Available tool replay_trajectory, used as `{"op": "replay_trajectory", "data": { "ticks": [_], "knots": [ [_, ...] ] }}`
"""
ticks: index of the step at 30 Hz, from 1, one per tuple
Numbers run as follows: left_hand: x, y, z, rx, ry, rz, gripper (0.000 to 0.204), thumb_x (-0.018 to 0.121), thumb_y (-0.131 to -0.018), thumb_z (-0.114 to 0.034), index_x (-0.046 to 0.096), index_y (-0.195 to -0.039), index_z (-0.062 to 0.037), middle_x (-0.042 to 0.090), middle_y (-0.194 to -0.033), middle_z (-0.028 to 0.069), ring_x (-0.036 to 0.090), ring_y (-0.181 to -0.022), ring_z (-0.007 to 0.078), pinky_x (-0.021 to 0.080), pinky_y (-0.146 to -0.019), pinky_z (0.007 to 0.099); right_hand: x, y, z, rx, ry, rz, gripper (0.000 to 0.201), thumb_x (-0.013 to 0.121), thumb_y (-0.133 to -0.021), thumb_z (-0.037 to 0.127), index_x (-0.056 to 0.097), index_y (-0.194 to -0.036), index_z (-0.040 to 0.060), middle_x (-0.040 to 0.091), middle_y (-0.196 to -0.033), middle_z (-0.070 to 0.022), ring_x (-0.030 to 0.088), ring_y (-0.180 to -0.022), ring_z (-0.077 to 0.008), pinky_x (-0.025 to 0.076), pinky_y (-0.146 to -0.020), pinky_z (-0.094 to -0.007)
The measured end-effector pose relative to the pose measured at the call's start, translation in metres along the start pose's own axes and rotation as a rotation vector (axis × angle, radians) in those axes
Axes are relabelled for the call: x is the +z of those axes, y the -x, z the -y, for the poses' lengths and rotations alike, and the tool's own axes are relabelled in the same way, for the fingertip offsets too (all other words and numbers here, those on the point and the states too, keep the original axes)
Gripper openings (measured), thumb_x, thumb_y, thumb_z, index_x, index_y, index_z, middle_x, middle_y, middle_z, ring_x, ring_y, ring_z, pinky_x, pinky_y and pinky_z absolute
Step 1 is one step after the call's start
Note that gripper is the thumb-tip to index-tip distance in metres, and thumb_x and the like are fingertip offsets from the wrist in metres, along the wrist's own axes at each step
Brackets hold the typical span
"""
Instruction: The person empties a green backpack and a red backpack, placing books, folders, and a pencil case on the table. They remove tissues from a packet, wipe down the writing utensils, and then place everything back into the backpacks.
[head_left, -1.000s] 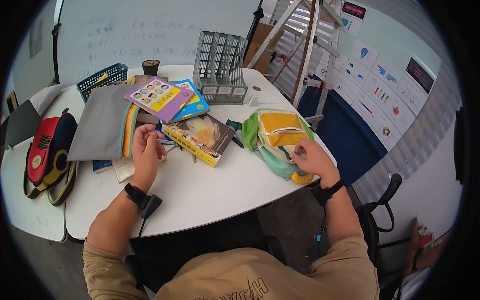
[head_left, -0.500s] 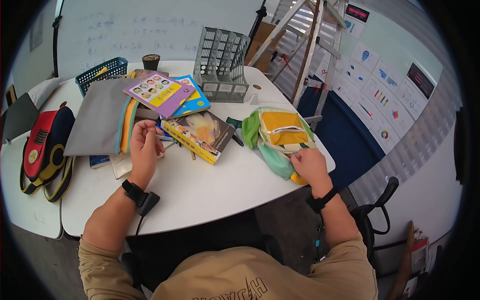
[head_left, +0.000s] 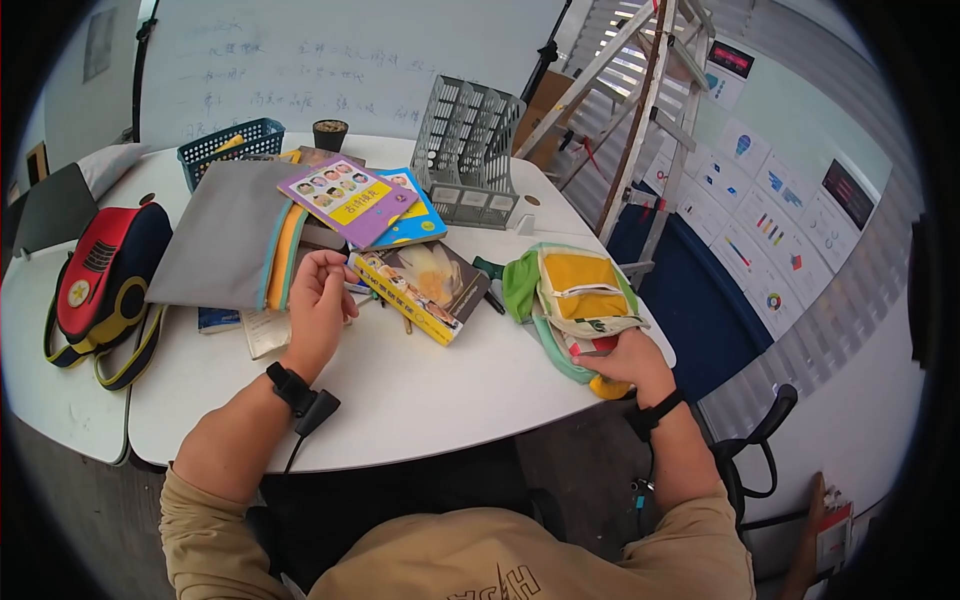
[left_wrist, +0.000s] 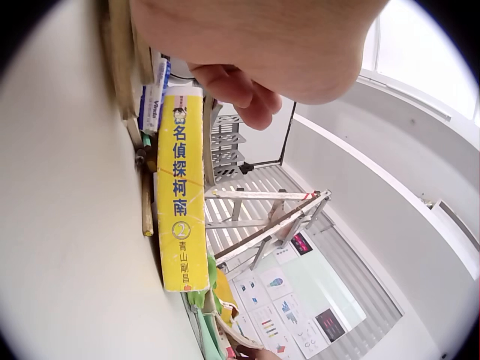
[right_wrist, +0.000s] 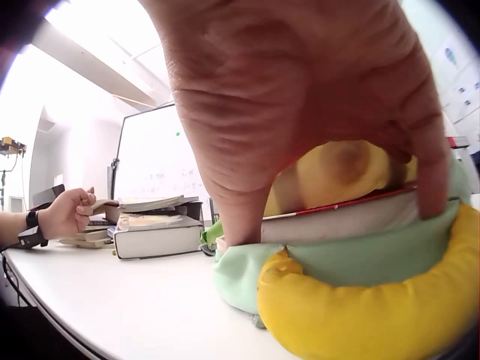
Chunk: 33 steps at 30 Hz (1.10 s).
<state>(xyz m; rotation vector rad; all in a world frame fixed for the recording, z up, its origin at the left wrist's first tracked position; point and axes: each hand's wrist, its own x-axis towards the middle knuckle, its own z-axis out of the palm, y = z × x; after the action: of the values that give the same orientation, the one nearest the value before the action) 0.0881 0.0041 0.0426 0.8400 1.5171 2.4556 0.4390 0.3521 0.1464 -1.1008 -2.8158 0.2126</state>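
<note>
My right hand [head_left: 638,358] reaches into the opened green, cream and yellow bag [head_left: 578,277]. In the right wrist view its thumb and fingers [right_wrist: 429,180] straddle a book [right_wrist: 352,214] with red-edged covers and white pages, grasping it inside the bag's mint-green rim. The fingertips are hidden behind the cloth. A padded yellow part [right_wrist: 360,319] bulges at the bag's near side. My left hand [head_left: 318,305] holds nothing; it hovers with loosely bent fingers beside a thick yellow-spined book [head_left: 420,290] and the grey pouch [head_left: 225,235].
A purple book [head_left: 345,197] lies over a blue book [head_left: 415,210] behind my left hand. Farther back stand a grey file rack [head_left: 465,155], a potted plant [head_left: 330,134] and a teal basket [head_left: 230,145]. A red and navy backpack [head_left: 105,275] sits at the left.
My right hand has gone from pinching at the bag's edge to reaching inside, and the opening now shows something red. The left hand stays by the books; the head view has shifted slightly.
</note>
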Motion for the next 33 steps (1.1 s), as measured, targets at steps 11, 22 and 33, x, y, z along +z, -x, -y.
{"op": "replay_trajectory", "data": {
  "ticks": [11, 22, 33],
  "knots": [
    [-0.001, 0.0, 0.001, -0.011, -0.011, 0.001, 0.014, 0.052, -0.118, -0.01, 0.059, -0.129, -0.0049, 0.07, -0.104, 0.0035, 0.061, -0.063, 0.0059, 0.049, -0.054, 0.022, 0.012, -0.032, -0.035, 0.072, -0.391, 0.25, 0.093, 0.107, -0.074, 0.044, 0.071, -0.152, 0.0081, 0.076, -0.148, -0.0134, 0.072, -0.133, -0.0261, 0.058, -0.109, -0.0355],
    [-0.002, -0.001, 0.001, -0.027, 0.005, 0.012, 0.012, 0.052, -0.118, -0.009, 0.059, -0.127, -0.0054, 0.07, -0.105, 0.0035, 0.061, -0.063, 0.0061, 0.049, -0.054, 0.022, 0.005, -0.03, -0.045, 0.209, -0.384, 0.269, 0.084, 0.106, -0.075, 0.036, 0.074, -0.148, 0.0103, 0.082, -0.128, -0.0048, 0.076, -0.092, -0.0134, 0.059, -0.07, -0.0289],
    [-0.002, -0.001, 0.0, -0.037, -0.028, 0.01, 0.012, 0.052, -0.118, -0.01, 0.06, -0.126, -0.0055, 0.07, -0.104, 0.0042, 0.062, -0.063, 0.0067, 0.048, -0.054, 0.0225, 0.027, -0.063, -0.112, 0.026, -0.353, 0.245, 0.088, 0.106, -0.073, 0.03, 0.072, -0.151, 0.0103, 0.078, -0.144, -0.0097, 0.074, -0.127, -0.0213, 0.058, -0.108, -0.0321]
  ]
}}
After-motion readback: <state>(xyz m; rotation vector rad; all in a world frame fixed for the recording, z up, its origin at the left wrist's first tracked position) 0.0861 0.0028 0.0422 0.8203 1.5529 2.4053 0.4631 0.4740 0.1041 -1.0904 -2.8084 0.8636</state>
